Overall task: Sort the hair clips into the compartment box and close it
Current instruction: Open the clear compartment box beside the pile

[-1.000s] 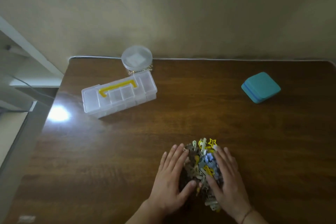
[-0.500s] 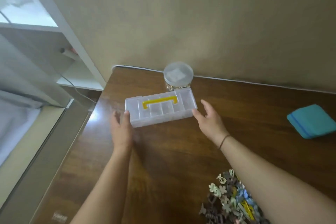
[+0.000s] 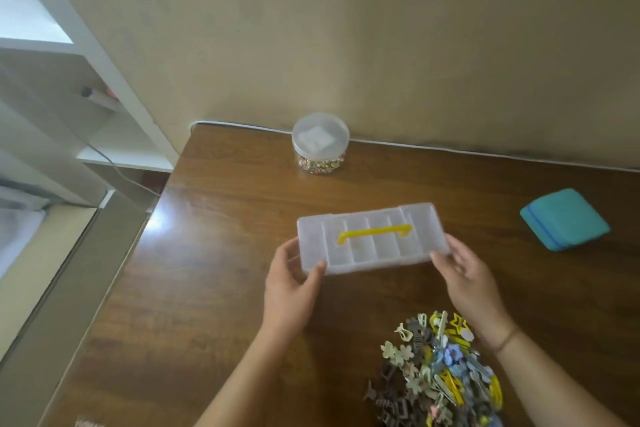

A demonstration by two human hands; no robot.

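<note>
Compartment box [image 3: 372, 238]: clear, lidded, yellow-handled

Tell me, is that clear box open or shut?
Shut: the lid with its yellow handle lies flat on the box, held at both ends.

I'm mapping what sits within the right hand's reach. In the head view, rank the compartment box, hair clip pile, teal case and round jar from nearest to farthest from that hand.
From the right hand:
1. Compartment box: held at its right end, so touching.
2. Hair clip pile: just below, beside the wrist.
3. Teal case: farther off, up and right.
4. Round jar: farthest, back by the wall, to the left.
</note>
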